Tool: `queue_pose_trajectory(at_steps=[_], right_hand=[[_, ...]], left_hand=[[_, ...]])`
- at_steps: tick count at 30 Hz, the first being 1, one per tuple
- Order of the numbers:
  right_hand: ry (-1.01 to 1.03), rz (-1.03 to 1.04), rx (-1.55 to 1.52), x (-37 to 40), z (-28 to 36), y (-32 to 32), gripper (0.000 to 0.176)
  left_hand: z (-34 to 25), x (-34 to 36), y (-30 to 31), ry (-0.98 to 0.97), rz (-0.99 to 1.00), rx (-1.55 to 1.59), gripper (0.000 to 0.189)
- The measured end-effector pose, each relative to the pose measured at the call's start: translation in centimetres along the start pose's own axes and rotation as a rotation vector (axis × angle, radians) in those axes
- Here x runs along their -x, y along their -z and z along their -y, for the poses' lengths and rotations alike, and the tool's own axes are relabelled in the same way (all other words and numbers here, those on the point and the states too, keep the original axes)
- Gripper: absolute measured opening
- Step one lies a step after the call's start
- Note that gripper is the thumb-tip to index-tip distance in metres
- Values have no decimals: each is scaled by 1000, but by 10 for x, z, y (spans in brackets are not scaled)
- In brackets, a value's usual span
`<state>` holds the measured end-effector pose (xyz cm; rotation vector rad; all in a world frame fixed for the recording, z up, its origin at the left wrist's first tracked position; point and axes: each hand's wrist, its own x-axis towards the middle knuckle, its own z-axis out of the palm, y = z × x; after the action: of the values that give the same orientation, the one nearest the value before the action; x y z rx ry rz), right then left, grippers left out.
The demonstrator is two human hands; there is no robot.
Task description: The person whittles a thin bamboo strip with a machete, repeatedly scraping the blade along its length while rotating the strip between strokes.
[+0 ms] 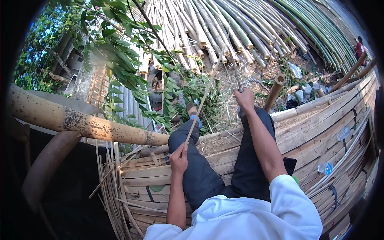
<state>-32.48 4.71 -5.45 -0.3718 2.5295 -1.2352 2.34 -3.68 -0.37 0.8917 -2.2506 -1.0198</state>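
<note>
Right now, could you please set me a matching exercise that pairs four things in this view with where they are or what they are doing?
Things:
1. left hand
2. right hand
3. spotted bamboo pole
4. plastic bottle

Places or states:
A. lying on the slats at the right
B. closed on a thin grey stick, farther out
C. slanting across the left side of the view
D. closed on the lower end of a thin bamboo strip

Pairs: 1-D, 2-B, 3-C, 4-A.
</note>
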Motion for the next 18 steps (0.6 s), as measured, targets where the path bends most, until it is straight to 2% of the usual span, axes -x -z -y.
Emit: queue_pose_trajectory(at_steps=[2,3,4,6,8,10,12,14,15,16,18], right_hand=[[-131,-50,-150,-15,-20,-10,39],[-107,-32,-402,-7,-14,-8,26],[-106,-29,-402,-3,-8,-3,26],[-180,104,-731,2,-3,2,19],[-184,65,-668,0,-8,-6,26],[95,-9,-538,4,-6,-11,28],[150,35,-477,12,0,-13,29],[323,18,-383,24,14,-8,28],[412,11,-383,25,15,-11,27],[413,22,-384,28,16,-12,27],[542,11,-295,34,19,-9,35]], left_hand=[[-2,1,8,-78,41,-63,25],[0,3,11,-77,39,-65,25],[1,4,15,-69,44,-87,25],[3,6,21,-58,50,-113,24],[7,8,26,61,72,-101,25],[10,7,25,28,32,-81,26],[9,6,27,149,88,-35,26],[12,3,29,183,95,-19,27],[12,2,32,262,161,-36,27],[11,-1,34,334,224,-50,27],[7,-4,36,347,227,-44,27]])
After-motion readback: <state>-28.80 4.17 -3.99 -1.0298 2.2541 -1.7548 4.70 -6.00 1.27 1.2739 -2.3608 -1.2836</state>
